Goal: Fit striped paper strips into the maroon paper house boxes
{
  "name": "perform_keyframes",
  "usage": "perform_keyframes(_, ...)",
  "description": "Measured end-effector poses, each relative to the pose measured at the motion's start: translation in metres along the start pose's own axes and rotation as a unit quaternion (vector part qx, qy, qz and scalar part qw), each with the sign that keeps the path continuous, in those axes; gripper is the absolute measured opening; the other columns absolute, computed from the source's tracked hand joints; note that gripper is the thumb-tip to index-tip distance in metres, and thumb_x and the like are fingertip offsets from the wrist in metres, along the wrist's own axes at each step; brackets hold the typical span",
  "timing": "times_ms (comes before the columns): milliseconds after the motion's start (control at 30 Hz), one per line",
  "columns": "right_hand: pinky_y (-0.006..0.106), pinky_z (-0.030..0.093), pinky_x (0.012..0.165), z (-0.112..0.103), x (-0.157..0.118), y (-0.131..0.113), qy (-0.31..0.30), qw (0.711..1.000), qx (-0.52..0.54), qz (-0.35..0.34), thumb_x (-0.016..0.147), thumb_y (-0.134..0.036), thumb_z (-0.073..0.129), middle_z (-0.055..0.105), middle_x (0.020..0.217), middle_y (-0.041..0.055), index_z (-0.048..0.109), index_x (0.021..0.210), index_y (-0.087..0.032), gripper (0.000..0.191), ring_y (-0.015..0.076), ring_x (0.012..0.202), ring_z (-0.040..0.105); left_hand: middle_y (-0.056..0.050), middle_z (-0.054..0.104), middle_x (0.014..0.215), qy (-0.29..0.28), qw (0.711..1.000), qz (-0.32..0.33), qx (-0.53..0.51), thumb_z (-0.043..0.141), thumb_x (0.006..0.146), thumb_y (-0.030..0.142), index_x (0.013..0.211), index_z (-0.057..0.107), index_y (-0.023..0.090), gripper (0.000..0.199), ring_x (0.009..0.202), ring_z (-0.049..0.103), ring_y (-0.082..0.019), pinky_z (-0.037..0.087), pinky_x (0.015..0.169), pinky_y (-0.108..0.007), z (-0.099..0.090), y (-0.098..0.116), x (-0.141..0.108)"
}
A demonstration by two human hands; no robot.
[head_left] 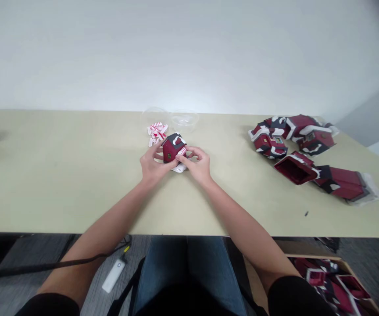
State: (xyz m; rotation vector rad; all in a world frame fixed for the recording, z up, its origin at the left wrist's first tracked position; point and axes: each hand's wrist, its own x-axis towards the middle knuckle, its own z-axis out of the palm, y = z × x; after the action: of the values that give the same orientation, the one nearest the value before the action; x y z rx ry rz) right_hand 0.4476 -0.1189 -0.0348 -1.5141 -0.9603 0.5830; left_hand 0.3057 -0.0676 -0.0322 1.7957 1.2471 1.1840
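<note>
Through the head camera, I saw the red house (173, 147) held upright between both hands, just ahead of the table's (77, 184) near edge. The left hand (151, 167) was closed around its left side, and the right hand (196, 163) was closed on its front right corner, pressing a striped strip (182, 152) against the wall. Both hands touched it about equally, and the fingers hid too much for me to judge its long axis. A white scrap (179, 168) showed just below the grip. Just beyond the grip on the left lay a striped pile (157, 133), with two clear bowls (184, 121) behind it. Well right of the grip sat a heap of red houses (291, 135) and an open shell (295, 171). Below and right, off the table, a carton (344, 266) held more red parts.
</note>
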Motion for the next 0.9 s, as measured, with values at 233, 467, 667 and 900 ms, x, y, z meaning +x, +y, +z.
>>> perform_keyframes(233,0.035,0.053,0.085,-0.006,0.001,-0.002,-0.027,0.995,-0.02,-0.098,0.072,-0.05,0.073,0.066,0.105,0.0073,0.076,0.108,-0.022,0.045,0.017,0.083,0.061,-0.008,0.074,0.097,0.007,0.997,-0.051,-0.062,0.085,0.058,0.038,0.122,0.064,0.015,0.072,0.072,0.071,-0.018,0.059,0.056,-0.024,0.0,0.002,-0.001)
perform_keyframes(467,0.036,0.054,0.084,-0.004,-0.004,-0.006,-0.003,0.997,-0.021,-0.077,0.075,-0.052,0.071,0.067,0.106,0.0083,0.076,0.107,-0.022,0.044,0.0178,0.082,0.062,-0.005,0.074,0.1,0.015,0.998,-0.018,-0.059,0.085,0.059,0.035,0.123,0.064,0.019,0.069,0.072,0.071,-0.016,0.061,0.066,-0.028,0.001,0.005,-0.005)
perform_keyframes(667,0.039,0.053,0.085,0.002,-0.008,0.001,0.022,0.999,0.021,-0.023,0.07,-0.05,0.077,0.068,0.107,0.0104,0.077,0.101,-0.019,0.044,0.02,0.087,0.063,-0.005,0.074,0.103,0.024,0.998,0.037,-0.036,0.081,0.062,0.03,0.119,0.065,0.019,0.061,0.081,0.071,-0.017,0.06,0.07,-0.028,0.003,0.004,-0.006)
perform_keyframes(900,0.035,0.051,0.079,0.0,-0.01,0.01,-0.011,0.997,0.057,0.057,0.063,-0.048,0.083,0.069,0.11,0.0084,0.077,0.102,-0.021,0.047,0.0197,0.09,0.063,-0.007,0.073,0.11,0.04,0.998,0.041,0.009,0.081,0.059,0.031,0.118,0.063,0.017,0.063,0.088,0.071,-0.021,0.058,0.086,-0.037,0.007,-0.005,-0.012)
